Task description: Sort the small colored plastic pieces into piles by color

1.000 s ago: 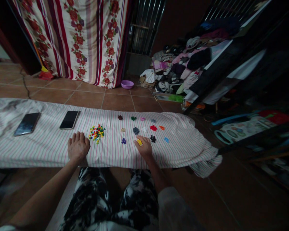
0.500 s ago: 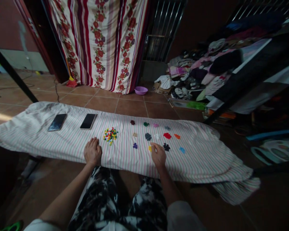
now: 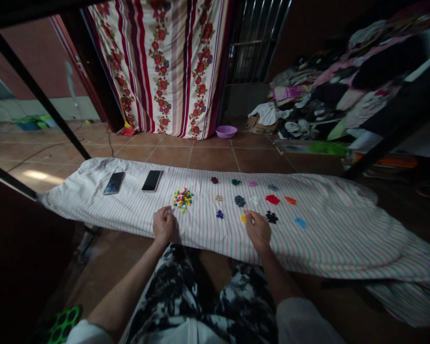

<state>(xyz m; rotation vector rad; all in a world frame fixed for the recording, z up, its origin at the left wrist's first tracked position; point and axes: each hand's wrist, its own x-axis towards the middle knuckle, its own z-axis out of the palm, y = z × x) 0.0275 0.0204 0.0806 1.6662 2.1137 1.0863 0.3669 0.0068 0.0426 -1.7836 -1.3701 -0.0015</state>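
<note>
Yellow pieces [image 3: 243,219] lie by the right hand [image 3: 258,230], a purple basin [image 3: 226,134] beyond.

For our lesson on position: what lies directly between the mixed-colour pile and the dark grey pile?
The beige pile lies there, in the head view.

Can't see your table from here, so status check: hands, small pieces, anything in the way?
Right hand at yellow pieces, seemingly partly hiding them. Left hand near multicolored pile. No obstruction visible.
</note>
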